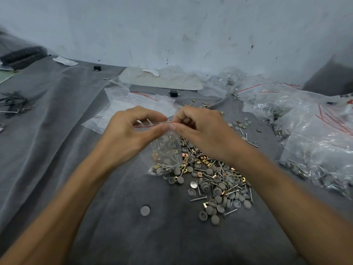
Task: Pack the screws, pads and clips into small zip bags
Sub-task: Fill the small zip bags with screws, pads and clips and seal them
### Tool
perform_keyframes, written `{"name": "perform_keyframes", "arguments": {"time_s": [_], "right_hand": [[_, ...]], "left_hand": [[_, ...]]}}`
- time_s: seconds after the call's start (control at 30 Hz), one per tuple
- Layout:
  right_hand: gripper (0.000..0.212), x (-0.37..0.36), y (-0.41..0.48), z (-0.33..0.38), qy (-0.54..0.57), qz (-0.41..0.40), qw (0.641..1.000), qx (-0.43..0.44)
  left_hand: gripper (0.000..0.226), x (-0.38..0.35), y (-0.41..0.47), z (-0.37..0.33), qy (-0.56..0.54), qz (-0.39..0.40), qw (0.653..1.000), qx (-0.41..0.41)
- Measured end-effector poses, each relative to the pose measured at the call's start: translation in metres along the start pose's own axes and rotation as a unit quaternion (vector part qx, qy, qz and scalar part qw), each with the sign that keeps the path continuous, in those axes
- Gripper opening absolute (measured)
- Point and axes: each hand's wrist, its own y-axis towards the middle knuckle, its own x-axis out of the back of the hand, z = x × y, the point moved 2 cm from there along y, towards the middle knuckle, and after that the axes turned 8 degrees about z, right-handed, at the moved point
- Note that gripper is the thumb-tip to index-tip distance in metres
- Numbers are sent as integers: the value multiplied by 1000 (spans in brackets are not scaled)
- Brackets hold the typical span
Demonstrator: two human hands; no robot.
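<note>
A: Two hands meet at the centre of the frame. What do they hold?

B: The left hand and the right hand each pinch the red-lined top edge of a small clear zip bag. Thumb and forefinger of each hand are closed narrow on the seal, and the two thumb tips nearly touch.

A: And where is the bag?

B: It hangs below the fingers, its bottom resting on the grey-covered table at the left edge of the loose pile.

A: What is in that pile?

B: Grey round pads, long screws and brass-coloured clips, all mixed, spreading from under the right hand toward the lower right. The same three sorts show through the bag. A single pad lies apart at lower centre.

A: Anything else around?

B: Flat empty bags lie just beyond the hands. Filled bags heap along the right side. A small black block sits at upper centre, and thin dark pieces lie at the left edge, too small to name.
</note>
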Motion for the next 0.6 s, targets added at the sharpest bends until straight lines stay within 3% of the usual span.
{"name": "perform_keyframes", "arguments": {"time_s": [0.13,0.6], "right_hand": [[11,-1,2,3,9,1,1000,0],[15,18,-14,2,51,-7,998,25]], "left_hand": [[2,-2,3,-2,-35,10,999,6],[18,14,2,1,6,-9,999,45]]}}
